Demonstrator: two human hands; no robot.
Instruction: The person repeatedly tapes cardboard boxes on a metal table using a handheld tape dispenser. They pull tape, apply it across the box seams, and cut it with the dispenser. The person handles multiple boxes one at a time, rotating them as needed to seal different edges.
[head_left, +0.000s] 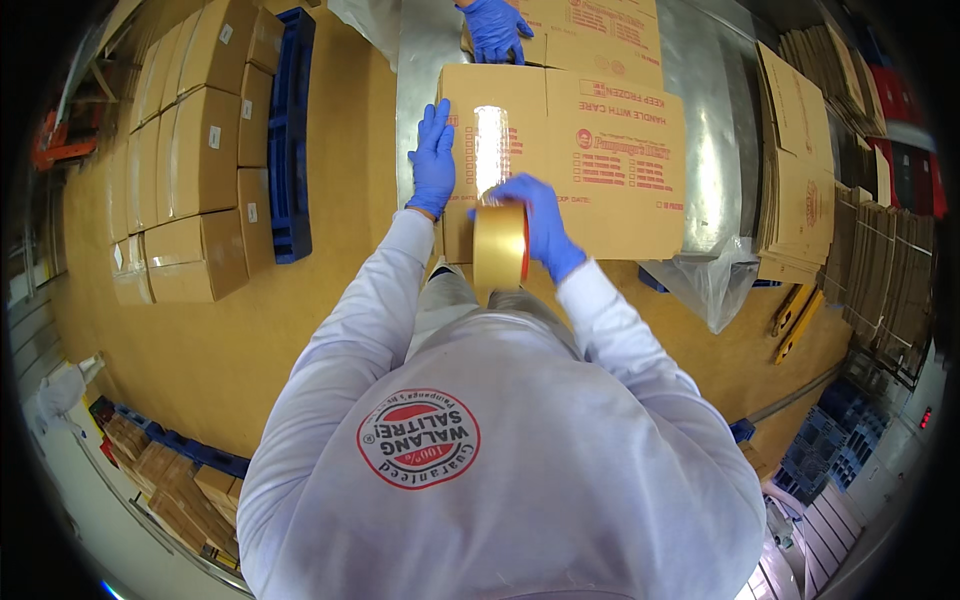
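A flattened-looking cardboard carton (615, 217) with red print lies before me on a metal table (709, 150). My right hand (541, 225), in a blue glove, grips a large roll of packing tape (498, 246) at the carton's near edge. From the roll a shiny strip of clear tape (492, 142) runs away from me over the cardboard. My left hand (433, 161), also gloved in blue, rests flat along the carton's left edge with its fingers pointing away. It holds nothing. The carton's depth is hard to judge from above.
Another person's blue-gloved hand (496, 30) touches a second carton (600, 37) beyond mine. Stacked closed boxes (206, 150) stand left beside a blue pallet (292, 142). Flat cartons (799, 180) pile up at right, near a plastic sheet (709, 289) and yellow pallet-jack forks (796, 324).
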